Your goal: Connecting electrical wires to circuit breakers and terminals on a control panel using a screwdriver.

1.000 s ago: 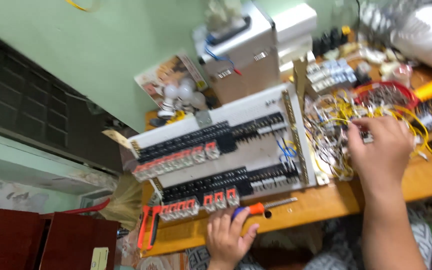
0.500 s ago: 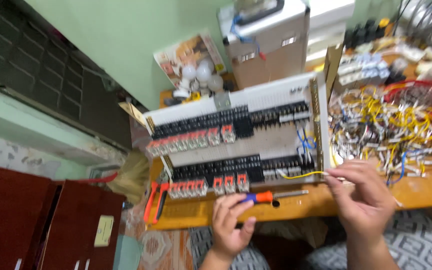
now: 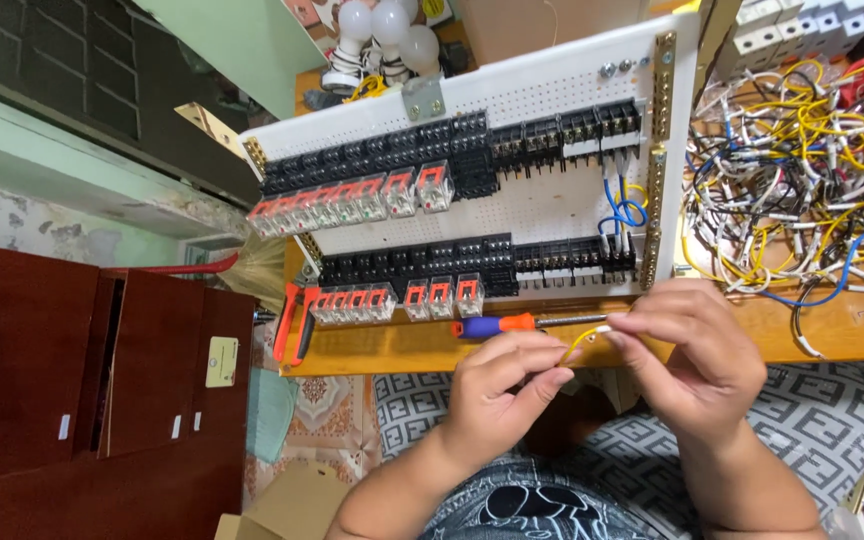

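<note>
My left hand (image 3: 500, 385) and my right hand (image 3: 690, 345) are close together at the near edge of the wooden workbench (image 3: 832, 330). Between their fingertips they pinch a short yellow wire (image 3: 582, 343), one end in each hand. Just beyond the fingers a screwdriver (image 3: 512, 324) with a blue and orange handle lies on the bench. Behind it stands a white perforated panel (image 3: 552, 210) carrying rows of black terminal blocks and clear relays with orange tops (image 3: 352, 200).
A tangled heap of yellow, white and blue wires (image 3: 802, 190) covers the bench on the right. Orange-handled pliers (image 3: 290, 322) lie at the bench's left end. Light bulbs (image 3: 382, 25) stand behind the panel. A dark red cabinet (image 3: 82, 380) stands at left.
My right hand came back from the wire heap with a yellow wire. My left hand left the screwdriver and took the wire's other end. The view moved closer to the panel.
</note>
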